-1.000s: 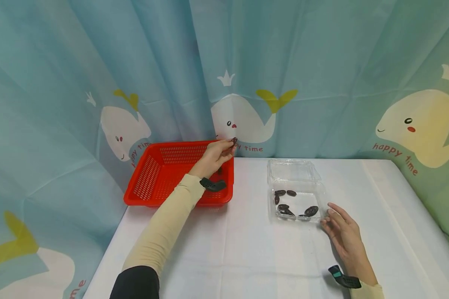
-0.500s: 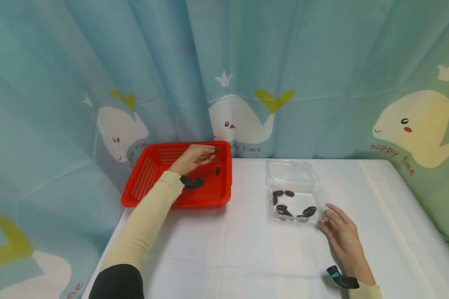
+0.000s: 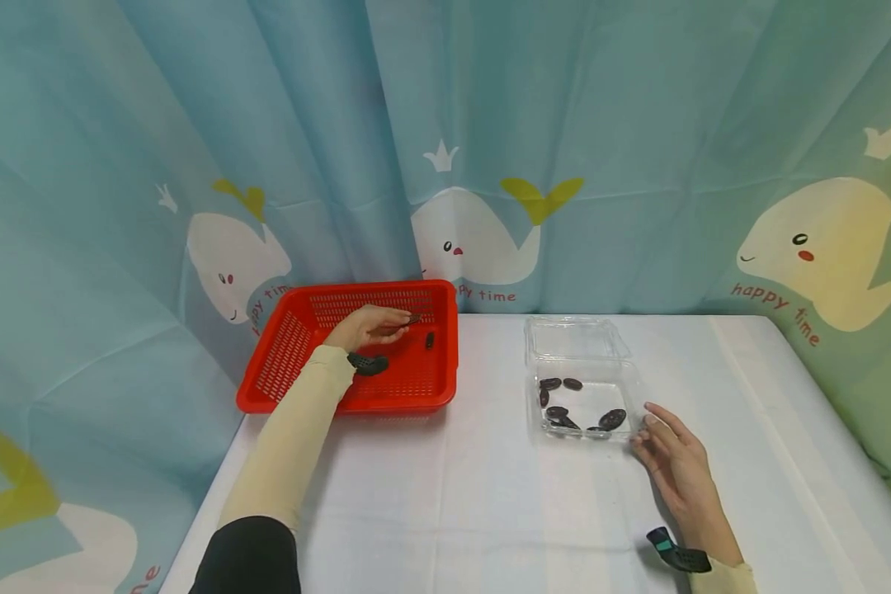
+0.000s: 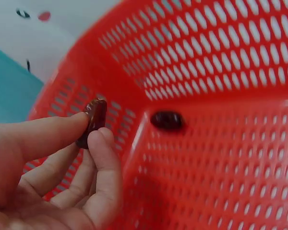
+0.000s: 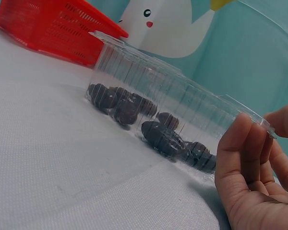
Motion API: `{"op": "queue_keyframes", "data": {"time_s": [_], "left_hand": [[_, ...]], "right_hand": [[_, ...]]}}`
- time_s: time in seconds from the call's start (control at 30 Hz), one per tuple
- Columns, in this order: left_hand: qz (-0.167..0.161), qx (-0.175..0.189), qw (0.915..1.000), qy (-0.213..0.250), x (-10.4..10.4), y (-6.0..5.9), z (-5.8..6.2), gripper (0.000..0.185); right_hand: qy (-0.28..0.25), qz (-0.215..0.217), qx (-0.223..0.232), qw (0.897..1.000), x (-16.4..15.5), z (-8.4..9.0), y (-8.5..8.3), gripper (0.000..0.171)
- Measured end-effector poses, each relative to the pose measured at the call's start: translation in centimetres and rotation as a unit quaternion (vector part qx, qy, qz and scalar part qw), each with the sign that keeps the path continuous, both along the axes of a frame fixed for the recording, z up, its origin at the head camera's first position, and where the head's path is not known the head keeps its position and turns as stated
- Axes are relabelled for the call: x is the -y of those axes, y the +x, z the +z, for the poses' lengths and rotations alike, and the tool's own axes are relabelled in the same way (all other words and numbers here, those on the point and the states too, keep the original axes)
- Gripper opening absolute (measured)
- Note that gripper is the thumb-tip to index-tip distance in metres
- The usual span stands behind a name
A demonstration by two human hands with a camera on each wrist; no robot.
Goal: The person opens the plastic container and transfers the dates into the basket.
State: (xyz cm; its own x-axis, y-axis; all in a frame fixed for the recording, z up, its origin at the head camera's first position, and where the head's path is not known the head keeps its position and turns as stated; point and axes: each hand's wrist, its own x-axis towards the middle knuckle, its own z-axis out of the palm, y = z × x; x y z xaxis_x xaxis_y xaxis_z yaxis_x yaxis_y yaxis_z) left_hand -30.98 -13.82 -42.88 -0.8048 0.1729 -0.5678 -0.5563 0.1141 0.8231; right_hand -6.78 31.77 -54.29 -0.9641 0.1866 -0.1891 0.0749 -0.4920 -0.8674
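One date [image 4: 92, 120] is being pinched between my left hand's [image 3: 362, 327] thumb and fingertips, low inside the red basket [image 3: 289, 363] beside another date [image 4: 167, 120]. My right hand [image 3: 676, 466], fingers relaxed, is steadying the clear tray [image 3: 634, 388]. The left wrist view is showing the pinch that the head view blurs.

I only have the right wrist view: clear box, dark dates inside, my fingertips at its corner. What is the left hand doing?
Observer: The left hand is inside the red basket, pinching one date between thumb and fingers.
Operator: Anything lying in the basket?
Observer: Yes, one loose date lies on its floor near the far wall.
Operator: Is the clear box's lid shut?
Observer: No, the lid lies folded open behind the clear box.
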Motion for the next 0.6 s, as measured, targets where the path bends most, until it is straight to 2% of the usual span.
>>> {"op": "queue_keyframes", "data": {"time_s": [0.3, 0.47, 0.6], "left_hand": [[0.037, -0.020, 0.9969, -0.066, -0.1, -1.0, -2.3, 0.041], [0.058, -0.024, 0.9939, -0.091, 0.0, -0.8, -3.1, 0.039], [0.059, -0.053, 0.9916, -0.102, -0.3, -0.7, -3.7, 0.036]], "right_hand": [[-0.001, -0.003, -0.001, 1.000, 0.0, -0.1, 0.1, 0.026], [0.004, 0.002, -0.002, 1.000, 0.1, 0.0, 0.0, 0.026], [0.015, 0.003, 0.001, 1.000, 0.0, 0.0, 0.0, 0.024]]}}
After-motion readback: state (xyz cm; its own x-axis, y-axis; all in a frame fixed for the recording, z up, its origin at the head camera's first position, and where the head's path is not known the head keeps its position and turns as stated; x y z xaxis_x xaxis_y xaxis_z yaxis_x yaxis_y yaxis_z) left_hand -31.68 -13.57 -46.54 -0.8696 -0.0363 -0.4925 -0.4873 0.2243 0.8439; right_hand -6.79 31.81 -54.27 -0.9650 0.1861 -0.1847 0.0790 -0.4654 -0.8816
